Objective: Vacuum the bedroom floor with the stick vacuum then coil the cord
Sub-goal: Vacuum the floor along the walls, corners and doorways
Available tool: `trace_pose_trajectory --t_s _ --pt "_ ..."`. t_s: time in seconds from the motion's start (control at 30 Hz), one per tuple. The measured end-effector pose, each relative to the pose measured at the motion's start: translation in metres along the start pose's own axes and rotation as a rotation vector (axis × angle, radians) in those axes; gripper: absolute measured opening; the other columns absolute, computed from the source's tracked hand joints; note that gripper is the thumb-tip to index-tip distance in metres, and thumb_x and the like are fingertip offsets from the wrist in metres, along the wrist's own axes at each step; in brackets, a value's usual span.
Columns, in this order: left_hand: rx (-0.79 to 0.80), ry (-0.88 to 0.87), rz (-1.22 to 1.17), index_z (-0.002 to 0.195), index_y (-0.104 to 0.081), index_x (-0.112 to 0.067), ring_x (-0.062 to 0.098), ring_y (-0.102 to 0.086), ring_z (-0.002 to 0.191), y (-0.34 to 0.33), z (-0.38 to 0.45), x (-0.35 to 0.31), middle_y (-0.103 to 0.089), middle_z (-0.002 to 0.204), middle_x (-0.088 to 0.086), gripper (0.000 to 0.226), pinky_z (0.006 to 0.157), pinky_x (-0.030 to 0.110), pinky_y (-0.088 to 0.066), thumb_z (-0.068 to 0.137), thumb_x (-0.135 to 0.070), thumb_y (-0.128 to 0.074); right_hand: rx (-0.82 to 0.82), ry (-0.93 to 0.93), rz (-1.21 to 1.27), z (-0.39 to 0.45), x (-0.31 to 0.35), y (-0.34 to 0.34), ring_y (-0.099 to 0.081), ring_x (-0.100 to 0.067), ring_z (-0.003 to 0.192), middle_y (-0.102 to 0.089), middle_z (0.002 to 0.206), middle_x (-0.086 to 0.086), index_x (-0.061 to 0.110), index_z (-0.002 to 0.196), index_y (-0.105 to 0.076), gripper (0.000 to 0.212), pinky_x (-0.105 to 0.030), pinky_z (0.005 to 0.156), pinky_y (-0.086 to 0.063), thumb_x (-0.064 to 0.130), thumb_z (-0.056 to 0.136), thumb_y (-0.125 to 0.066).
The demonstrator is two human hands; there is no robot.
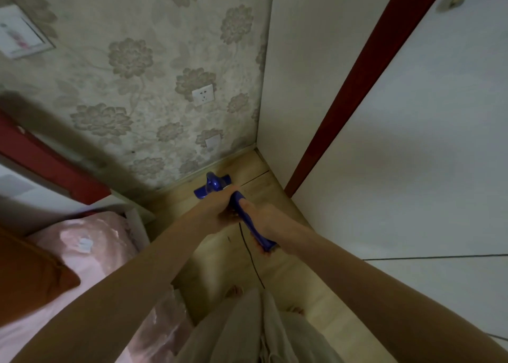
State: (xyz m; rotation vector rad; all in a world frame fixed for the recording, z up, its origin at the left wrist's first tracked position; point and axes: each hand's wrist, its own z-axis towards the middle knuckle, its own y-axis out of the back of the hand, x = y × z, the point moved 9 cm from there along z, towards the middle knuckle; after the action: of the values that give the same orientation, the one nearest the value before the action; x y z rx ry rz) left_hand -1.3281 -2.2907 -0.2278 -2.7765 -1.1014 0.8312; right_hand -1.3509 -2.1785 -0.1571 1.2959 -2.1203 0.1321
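bed (90,252) left, wardrobe (412,115) right

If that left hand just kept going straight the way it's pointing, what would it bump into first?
Probably the vacuum head, just beyond the left hand gripping the blue handle. Past that comes the floral wallpapered wall at the skirting. Depth is hard to judge in this wide view.

We see a dim, flat indoor frame, soft overall and a bit noisy. The light source is unclear to us. A broad grey shadow lies across the door (412,154) at right. Glare spots sit on the pink cover (90,241). Wide-angle warp bends the wall (132,60) and door frame (365,82) lines near the edges. Both forearms blur at the bottom; the socket (203,94) stays fairly legible.
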Motion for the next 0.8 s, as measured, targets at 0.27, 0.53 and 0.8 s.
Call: trace_pose_trajectory --t_s 0.27,0.53,0.8 --pt "-0.073 -0.082 0.074 0.115 -0.048 -0.011 0.02 -0.061 0.08 -0.001 0.01 -0.005 -0.06 0.097 0.01 0.025 0.054 0.031 -0.051 0.094 -0.022 -0.056 -0.046 -0.075 0.029 0.018 -0.014 -0.005 -0.053 -0.016 0.058 -0.057 0.075 -0.006 0.01 0.095 -0.052 0.053 -0.025 0.052 -0.045 0.06 0.098 -0.033" --pt "0.086 -0.06 -0.065 0.097 -0.053 -0.012 0.02 -0.061 0.074 -0.009 0.016 0.021 -0.064 0.081 0.008 0.017 0.072 0.035 -0.052 0.09 -0.022 -0.065 -0.021 -0.167 0.382 0.002 -0.043 -0.012 -0.056 -0.014 0.059 -0.06 0.078 -0.006 0.007 0.1 -0.052 0.043 -0.027 0.054 -0.053 0.049 0.097 -0.049" --pt "0.055 -0.066 0.088 0.105 -0.051 -0.007 0.024 -0.061 0.077 -0.023 0.001 0.042 -0.06 0.088 0.013 0.025 0.075 0.039 -0.053 0.087 -0.015 -0.067 -0.039 -0.106 0.275 -0.016 -0.07 -0.009 -0.052 -0.011 0.046 -0.058 0.065 -0.002 0.012 0.085 -0.055 0.046 -0.021 0.043 -0.046 0.057 0.091 -0.054"
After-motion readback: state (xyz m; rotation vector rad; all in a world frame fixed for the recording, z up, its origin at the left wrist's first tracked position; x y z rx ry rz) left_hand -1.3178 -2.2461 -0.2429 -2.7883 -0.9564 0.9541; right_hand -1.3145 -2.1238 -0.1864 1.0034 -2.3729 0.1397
